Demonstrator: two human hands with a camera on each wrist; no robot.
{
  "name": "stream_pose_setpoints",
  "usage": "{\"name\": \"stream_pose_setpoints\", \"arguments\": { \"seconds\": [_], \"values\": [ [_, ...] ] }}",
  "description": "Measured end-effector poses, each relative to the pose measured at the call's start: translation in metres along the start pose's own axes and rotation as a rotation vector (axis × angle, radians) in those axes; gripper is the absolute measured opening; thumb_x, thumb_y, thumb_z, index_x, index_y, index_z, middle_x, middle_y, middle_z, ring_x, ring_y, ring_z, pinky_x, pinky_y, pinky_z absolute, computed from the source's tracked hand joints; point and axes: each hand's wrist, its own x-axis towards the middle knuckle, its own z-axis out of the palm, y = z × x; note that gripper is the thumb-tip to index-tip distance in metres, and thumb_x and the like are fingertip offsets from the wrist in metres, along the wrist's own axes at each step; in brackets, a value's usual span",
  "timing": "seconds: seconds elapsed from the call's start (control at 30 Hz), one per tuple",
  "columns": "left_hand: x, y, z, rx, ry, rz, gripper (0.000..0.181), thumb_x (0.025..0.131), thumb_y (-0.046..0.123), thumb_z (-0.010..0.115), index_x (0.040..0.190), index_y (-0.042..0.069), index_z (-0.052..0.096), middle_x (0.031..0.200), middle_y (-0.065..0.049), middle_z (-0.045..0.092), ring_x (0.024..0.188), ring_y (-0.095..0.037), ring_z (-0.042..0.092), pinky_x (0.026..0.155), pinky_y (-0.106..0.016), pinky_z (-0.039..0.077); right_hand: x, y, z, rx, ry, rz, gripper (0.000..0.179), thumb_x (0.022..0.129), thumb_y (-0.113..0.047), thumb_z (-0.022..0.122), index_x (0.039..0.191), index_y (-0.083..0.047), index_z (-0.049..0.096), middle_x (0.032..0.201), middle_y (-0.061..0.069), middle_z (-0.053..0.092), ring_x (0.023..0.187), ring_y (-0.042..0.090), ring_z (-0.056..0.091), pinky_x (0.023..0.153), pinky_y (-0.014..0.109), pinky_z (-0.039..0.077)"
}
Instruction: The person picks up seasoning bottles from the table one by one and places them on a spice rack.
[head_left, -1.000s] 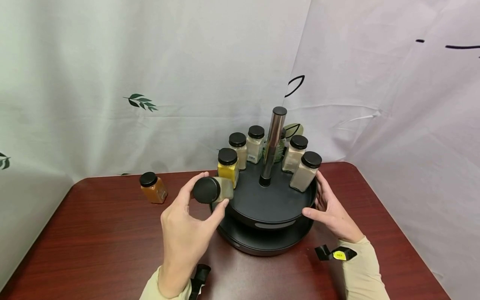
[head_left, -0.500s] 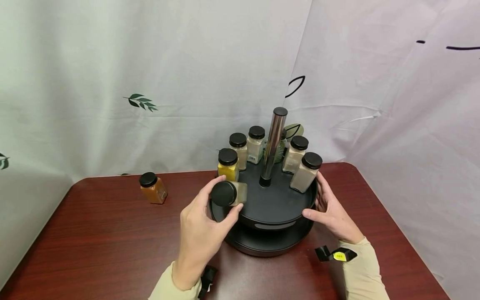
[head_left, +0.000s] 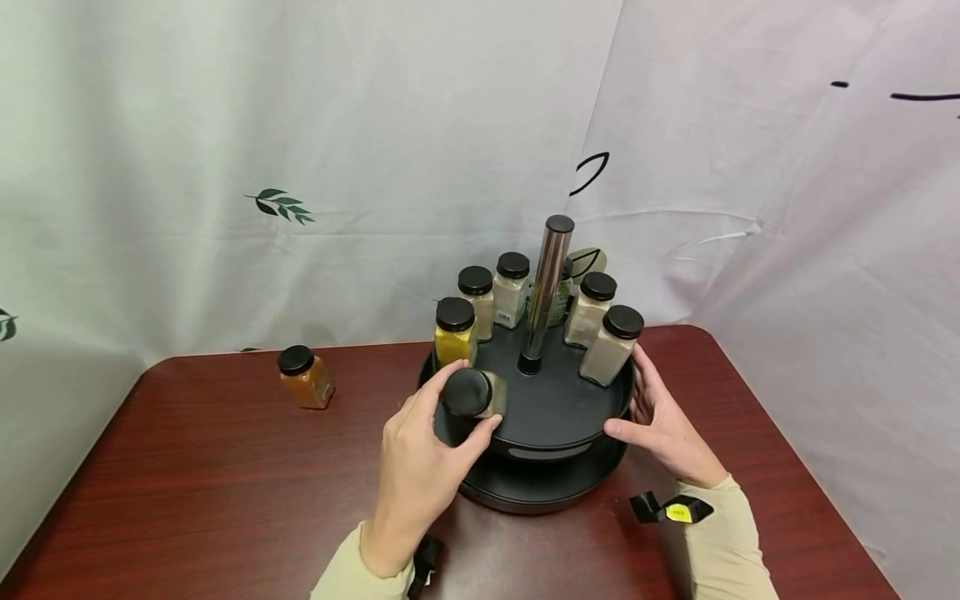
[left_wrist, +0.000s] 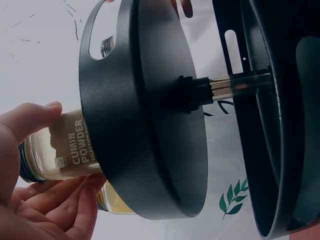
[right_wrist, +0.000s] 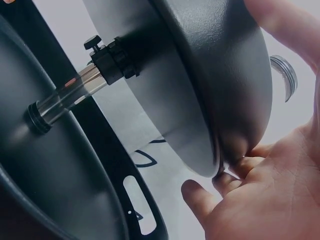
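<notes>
My left hand (head_left: 420, 458) holds a black-lidded spice jar (head_left: 468, 393) between thumb and fingers, over the front left of the upper tray (head_left: 551, 408) of a black two-tier turntable. Its label reads "CUMIN POWDER" in the left wrist view, where the tray wall hides the jar's base (left_wrist: 75, 145); I cannot tell whether the jar touches the tray floor. A yellow spice jar (head_left: 455, 342) stands just behind it. At the tray's right side, my right hand (head_left: 671, 433) grips the rim, thumb at the front and fingertips curled against the lower edge of the wall.
Several pale spice jars (head_left: 512, 292) stand round the upper tray, behind and right of a metal post (head_left: 547, 292). Below is the wider lower tray (head_left: 525, 493). An orange-brown spice jar (head_left: 309, 383) stands on the wooden table (head_left: 225, 483) at left. A white curtain (head_left: 375, 125) hangs behind.
My left hand has carried the cumin jar to the right and slightly nearer me, from the tray's left edge to over its front left. My right hand has stayed at the rim.
</notes>
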Motion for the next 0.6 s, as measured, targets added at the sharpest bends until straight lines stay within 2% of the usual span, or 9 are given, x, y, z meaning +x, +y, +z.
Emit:
{"name": "stream_pose_setpoints", "arguments": {
  "seconds": [0.33,0.6],
  "values": [
    [-0.0016,-0.0015,0.0043,-0.003,-0.023,-0.024,0.071,0.071,0.021,0.093,0.132,0.005,0.062,0.121,-0.003,0.071,0.1,-0.021,0.07,0.077,-0.042,0.057,-0.0002,0.0011,-0.0015,-0.034,0.011,0.006,0.103,0.09,0.0,0.068,0.163,-0.024,0.0,0.169,0.004,0.0,0.154,0.016,0.004,0.109,0.009,0.027],
    [-0.0028,-0.0017,0.0083,-0.027,-0.026,-0.036,0.072,0.072,0.021,0.093,0.135,0.007,0.06,0.119,-0.005,0.07,0.099,-0.017,0.069,0.077,-0.042,0.057,0.0006,0.0013,-0.0011,-0.034,0.013,0.002,0.103,0.09,0.0,0.069,0.163,-0.024,0.0,0.169,0.004,0.001,0.154,0.016,0.005,0.109,0.009,0.027]
  ]
}}
